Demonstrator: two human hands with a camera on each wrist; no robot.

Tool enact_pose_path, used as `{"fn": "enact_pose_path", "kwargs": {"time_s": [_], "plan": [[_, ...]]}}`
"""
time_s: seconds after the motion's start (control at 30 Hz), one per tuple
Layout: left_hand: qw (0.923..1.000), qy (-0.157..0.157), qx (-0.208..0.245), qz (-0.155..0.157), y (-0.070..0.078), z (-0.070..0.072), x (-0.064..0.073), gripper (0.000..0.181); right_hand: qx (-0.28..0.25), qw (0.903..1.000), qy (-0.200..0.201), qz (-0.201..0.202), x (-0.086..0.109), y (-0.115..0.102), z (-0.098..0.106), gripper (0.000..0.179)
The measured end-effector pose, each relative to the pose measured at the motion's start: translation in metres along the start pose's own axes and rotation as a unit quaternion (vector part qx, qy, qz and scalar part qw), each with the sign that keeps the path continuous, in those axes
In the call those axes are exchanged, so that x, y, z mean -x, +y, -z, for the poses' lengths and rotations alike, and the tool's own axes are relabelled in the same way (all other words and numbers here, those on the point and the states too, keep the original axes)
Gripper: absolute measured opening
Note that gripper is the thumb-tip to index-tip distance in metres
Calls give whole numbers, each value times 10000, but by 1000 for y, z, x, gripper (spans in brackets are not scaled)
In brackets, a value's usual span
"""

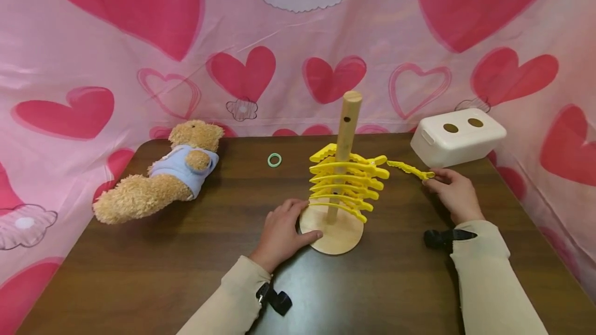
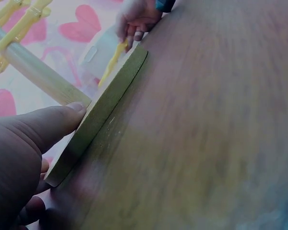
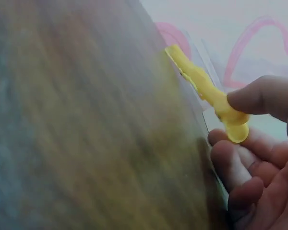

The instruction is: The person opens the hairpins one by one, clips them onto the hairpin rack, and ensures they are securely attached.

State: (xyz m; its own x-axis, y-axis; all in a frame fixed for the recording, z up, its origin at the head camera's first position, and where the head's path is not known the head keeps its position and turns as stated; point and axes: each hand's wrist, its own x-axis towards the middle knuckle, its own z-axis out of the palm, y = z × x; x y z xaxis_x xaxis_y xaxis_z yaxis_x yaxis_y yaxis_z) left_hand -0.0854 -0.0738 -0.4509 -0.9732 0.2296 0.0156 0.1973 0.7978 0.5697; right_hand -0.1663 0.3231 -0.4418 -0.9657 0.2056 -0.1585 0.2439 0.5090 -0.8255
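A wooden stand (image 1: pixel 339 239) has a round base and an upright post. Several yellow hair clips (image 1: pixel 345 179) are clipped around the post, one above another. At the base's left edge, my left hand (image 1: pixel 281 232) grips the disc; its thumb (image 2: pixel 62 120) lies on the top face and the fingers are partly hidden beyond the rim. To the right of the stack, my right hand (image 1: pixel 455 194) pinches another yellow hair clip (image 1: pixel 410 169) by its tab end. In the right wrist view this clip (image 3: pixel 204 86) points away from the thumb, its narrow tip close over the table.
A white box (image 1: pixel 458 141) with two round holes on top stands at the back right. The teddy bear (image 1: pixel 179 174) in a blue shirt lies at the left. A small green ring (image 1: pixel 274 160) rests behind the stand. Pink heart-print cloth (image 1: pixel 288 92) hangs along the back.
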Motion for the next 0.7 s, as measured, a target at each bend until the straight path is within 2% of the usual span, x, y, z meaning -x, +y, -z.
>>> {"fn": "enact_pose_path", "kwargs": {"time_s": [0.13,0.23,0.33,0.47,0.57,0.7], "plan": [[10000,-46,-24,-39,0,0,0,80,-851,9956,400,-49,2,1,2,58],[9998,-109,-60,-154,1,1,0,82,-1594,9851,639,-89,4,-1,4,52],[9995,-216,-110,-214,1,3,1,90,-2005,9762,823,-93,8,-6,4,51],[9992,-296,-171,-191,2,4,3,98,-2224,9695,1028,83,14,-17,2,55],[9992,-292,-215,-185,2,3,5,98,-2321,9650,1168,363,20,-27,-1,53],[9992,-276,-252,-174,2,2,4,98,-1989,9681,1315,775,29,-41,-1,47]]}}
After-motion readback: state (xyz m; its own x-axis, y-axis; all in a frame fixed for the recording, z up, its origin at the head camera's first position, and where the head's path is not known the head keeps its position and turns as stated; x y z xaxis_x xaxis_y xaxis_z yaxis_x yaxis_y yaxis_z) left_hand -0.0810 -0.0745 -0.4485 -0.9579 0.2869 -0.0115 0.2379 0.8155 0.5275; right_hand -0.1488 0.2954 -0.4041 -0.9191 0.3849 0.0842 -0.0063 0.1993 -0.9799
